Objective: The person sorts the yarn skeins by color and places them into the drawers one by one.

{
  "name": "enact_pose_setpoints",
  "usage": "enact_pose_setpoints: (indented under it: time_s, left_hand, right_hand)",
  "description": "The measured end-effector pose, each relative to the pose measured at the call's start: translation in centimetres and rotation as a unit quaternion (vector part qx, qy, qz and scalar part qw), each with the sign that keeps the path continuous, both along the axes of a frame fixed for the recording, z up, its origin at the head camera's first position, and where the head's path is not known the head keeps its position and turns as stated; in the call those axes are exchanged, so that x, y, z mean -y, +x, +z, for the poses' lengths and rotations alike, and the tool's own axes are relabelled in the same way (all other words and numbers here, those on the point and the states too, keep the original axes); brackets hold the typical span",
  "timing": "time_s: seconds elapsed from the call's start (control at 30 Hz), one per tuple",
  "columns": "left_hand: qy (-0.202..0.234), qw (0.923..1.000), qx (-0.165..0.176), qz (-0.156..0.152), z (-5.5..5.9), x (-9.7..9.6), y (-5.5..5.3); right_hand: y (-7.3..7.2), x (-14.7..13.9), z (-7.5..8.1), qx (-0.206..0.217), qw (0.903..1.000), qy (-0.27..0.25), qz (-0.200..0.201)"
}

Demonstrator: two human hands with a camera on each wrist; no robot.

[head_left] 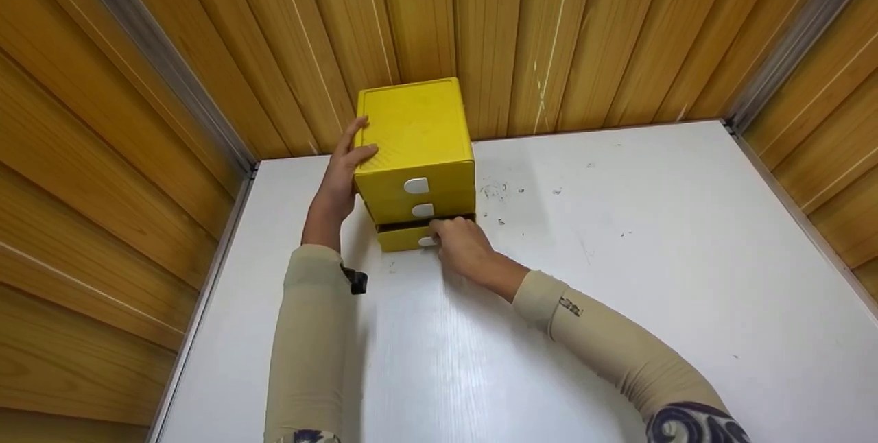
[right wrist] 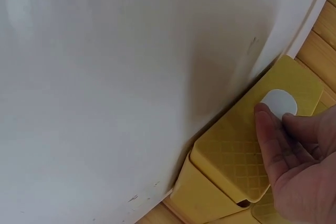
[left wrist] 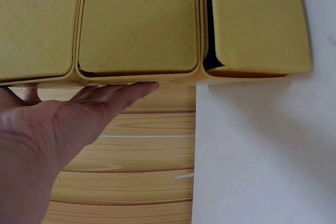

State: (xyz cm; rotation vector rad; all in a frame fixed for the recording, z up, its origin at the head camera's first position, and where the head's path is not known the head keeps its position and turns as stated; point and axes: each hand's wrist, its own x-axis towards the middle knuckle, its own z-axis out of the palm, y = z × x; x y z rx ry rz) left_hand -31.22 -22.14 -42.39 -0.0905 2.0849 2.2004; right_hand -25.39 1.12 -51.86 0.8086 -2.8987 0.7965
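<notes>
A small yellow drawer box (head_left: 415, 127) stands on the white table with its three drawer fronts facing me. Its bottom drawer (head_left: 398, 241) sticks out a little, and a dark gap shows above the front. My left hand (head_left: 336, 179) lies along the box's left side, thumb and a fingertip over the top edge; the left wrist view shows its fingers stretched along that wall. At the bottom drawer front, my right hand (head_left: 465, 245) pinches the round white pull tab (right wrist: 280, 102) between thumb and fingers. White tabs also mark the top drawer (head_left: 416, 186) and middle drawer (head_left: 423, 210).
The white table (head_left: 617, 278) carries several dark scuffs right of the box. Behind the box rises a wood-patterned wall (head_left: 549, 38), with similar panels on the left and right. Metal strips (head_left: 164, 52) run down the corners.
</notes>
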Motion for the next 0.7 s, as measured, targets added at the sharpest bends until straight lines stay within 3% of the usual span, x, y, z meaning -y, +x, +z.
enact_pose_setpoints:
  time_s: [0.23,0.7]
  left_hand:
    - [-0.003,1.0,0.007,0.003,-0.01,0.11,-0.1]
    - [-0.004,1.0,0.002,0.005,0.05,0.1,-0.02]
  right_hand:
    - [-0.89,0.31,0.07,0.016,0.9997,0.006,-0.015]
    - [-1.09,0.63,0.28,-0.043,0.9983,0.032,-0.025]
